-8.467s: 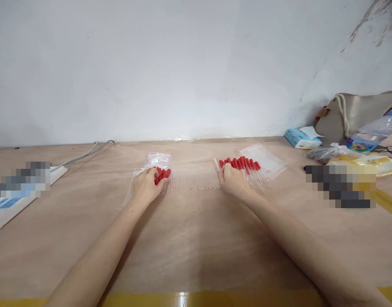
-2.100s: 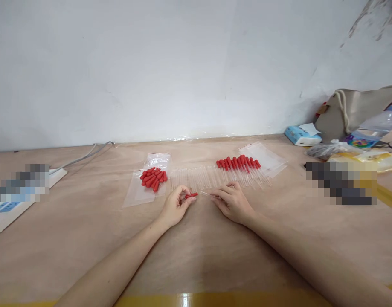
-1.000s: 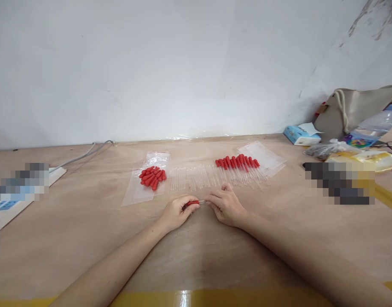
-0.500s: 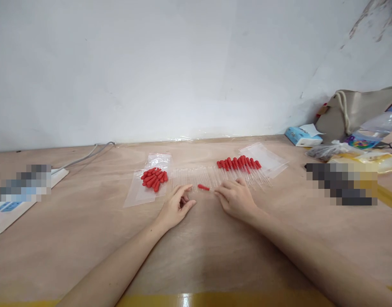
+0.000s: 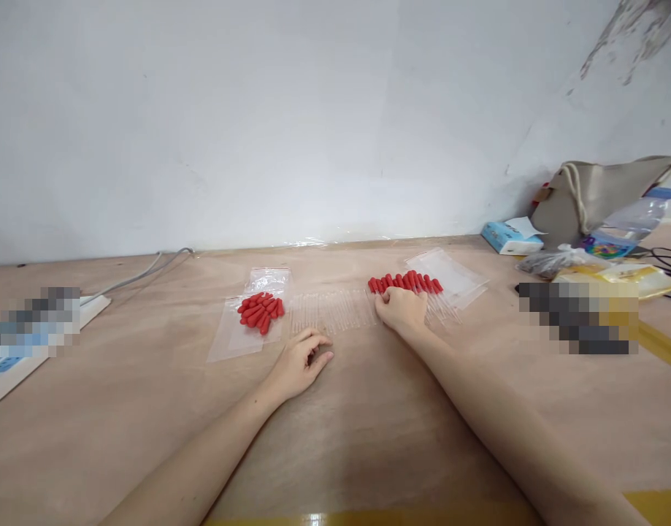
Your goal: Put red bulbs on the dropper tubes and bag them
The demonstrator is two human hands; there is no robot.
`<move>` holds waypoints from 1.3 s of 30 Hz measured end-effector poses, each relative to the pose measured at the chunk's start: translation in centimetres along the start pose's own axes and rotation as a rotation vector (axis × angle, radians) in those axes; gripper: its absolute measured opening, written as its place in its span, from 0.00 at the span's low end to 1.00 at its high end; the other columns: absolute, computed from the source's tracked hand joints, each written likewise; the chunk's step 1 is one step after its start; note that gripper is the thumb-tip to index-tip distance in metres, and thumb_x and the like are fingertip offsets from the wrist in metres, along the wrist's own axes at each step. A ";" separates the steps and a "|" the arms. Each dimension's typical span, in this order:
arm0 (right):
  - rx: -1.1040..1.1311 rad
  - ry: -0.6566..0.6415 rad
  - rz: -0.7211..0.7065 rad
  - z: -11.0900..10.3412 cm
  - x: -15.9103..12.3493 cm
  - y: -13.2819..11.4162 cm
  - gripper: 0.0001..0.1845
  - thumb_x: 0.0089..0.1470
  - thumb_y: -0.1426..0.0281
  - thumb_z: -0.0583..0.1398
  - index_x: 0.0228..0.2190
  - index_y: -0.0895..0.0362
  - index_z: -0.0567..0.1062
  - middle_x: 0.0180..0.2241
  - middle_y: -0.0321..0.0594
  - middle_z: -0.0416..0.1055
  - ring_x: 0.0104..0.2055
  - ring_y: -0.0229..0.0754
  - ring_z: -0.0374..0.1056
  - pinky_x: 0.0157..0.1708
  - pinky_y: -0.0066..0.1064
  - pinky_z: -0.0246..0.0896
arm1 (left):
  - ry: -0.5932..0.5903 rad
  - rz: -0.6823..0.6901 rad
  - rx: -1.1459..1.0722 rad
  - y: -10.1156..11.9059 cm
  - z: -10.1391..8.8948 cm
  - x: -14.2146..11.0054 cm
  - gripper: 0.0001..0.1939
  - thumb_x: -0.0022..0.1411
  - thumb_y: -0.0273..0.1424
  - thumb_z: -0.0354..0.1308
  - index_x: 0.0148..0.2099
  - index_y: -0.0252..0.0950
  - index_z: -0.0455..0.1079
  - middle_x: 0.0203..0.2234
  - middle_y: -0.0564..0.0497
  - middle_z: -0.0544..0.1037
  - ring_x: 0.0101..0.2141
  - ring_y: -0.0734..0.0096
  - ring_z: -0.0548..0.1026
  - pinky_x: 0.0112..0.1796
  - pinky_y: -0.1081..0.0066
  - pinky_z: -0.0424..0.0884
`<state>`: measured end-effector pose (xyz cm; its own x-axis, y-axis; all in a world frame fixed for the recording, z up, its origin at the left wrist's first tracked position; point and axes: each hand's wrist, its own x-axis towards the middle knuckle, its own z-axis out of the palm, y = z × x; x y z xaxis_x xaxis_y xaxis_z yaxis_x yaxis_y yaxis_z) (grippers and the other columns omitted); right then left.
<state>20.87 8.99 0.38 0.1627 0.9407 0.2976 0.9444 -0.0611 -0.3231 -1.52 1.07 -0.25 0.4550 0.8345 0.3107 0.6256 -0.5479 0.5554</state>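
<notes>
Fingers curled, my right hand (image 5: 404, 310) is closed at the left end of a row of droppers, glass tubes with red rubber bulbs (image 5: 406, 280). It seems to hold a dropper, mostly hidden by the fingers. My left hand (image 5: 301, 363) rests on the table, thumb and fingers loosely curved apart, nothing between them. Bare clear tubes (image 5: 332, 310) lie side by side between and beyond the hands. A heap of loose red rubber bulbs (image 5: 261, 312) sits on clear plastic bags (image 5: 234, 343) to the left.
More clear bags (image 5: 458, 281) lie behind the droppers. At right are a tissue pack (image 5: 510, 237), a beige bag (image 5: 598, 201), a plastic bottle (image 5: 636, 223), a yellow packet (image 5: 625, 281) and a blurred dark object (image 5: 576, 318). A grey cable (image 5: 143, 274) runs along the left.
My right hand has moved up and right to the row of droppers and curled further. The single red bulb between the hands is gone from there. My left hand stays nearly in place.
</notes>
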 end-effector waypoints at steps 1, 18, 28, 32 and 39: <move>-0.010 -0.007 -0.002 0.1 -0.1 0.0 0.15 0.48 0.64 0.50 0.17 0.57 0.69 0.20 0.39 0.70 0.26 0.40 0.64 0.37 0.37 0.42 | 0.000 0.001 0.003 0.0 0.0 0.0 0.08 0.59 0.31 0.50 0.40 0.36 0.67 0.34 0.50 0.69 0.30 0.74 0.67 0.31 0.73 0.65; -0.081 -0.038 -0.042 0.4 -0.6 0.3 0.24 0.52 0.56 0.47 0.17 0.58 0.70 0.19 0.41 0.70 0.24 0.42 0.64 0.37 0.39 0.42 | -0.010 0.004 0.022 -0.1 -0.1 0.0 0.07 0.60 0.31 0.49 0.39 0.37 0.67 0.34 0.50 0.68 0.30 0.75 0.67 0.30 0.74 0.64; -0.029 -0.001 -0.141 0.4 -0.9 -0.6 0.12 0.49 0.64 0.51 0.25 0.55 0.72 0.24 0.39 0.73 0.28 0.40 0.65 0.37 0.37 0.39 | -0.008 -0.003 0.026 -0.3 0.0 0.0 0.08 0.60 0.32 0.49 0.39 0.37 0.67 0.35 0.50 0.68 0.28 0.75 0.66 0.30 0.73 0.65; -0.101 -0.053 -0.140 0.4 -0.9 -1.3 0.12 0.47 0.67 0.51 0.24 0.59 0.72 0.26 0.44 0.73 0.28 0.43 0.66 0.36 0.38 0.39 | -0.003 0.004 0.018 -0.4 0.0 0.1 0.09 0.60 0.32 0.49 0.40 0.36 0.67 0.34 0.49 0.69 0.29 0.75 0.66 0.30 0.72 0.65; -0.184 -0.087 -0.156 0.4 -1.2 -2.4 0.13 0.49 0.70 0.50 0.26 0.63 0.73 0.27 0.52 0.72 0.27 0.46 0.66 0.36 0.39 0.41 | -0.008 0.008 0.023 -0.1 0.0 0.1 0.08 0.60 0.31 0.49 0.39 0.37 0.67 0.34 0.50 0.69 0.29 0.75 0.66 0.31 0.72 0.65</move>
<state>18.28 8.16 0.51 -0.0071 0.9683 0.2498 0.9935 0.0351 -0.1079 -1.54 1.19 -0.34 0.4652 0.8298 0.3084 0.6367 -0.5556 0.5347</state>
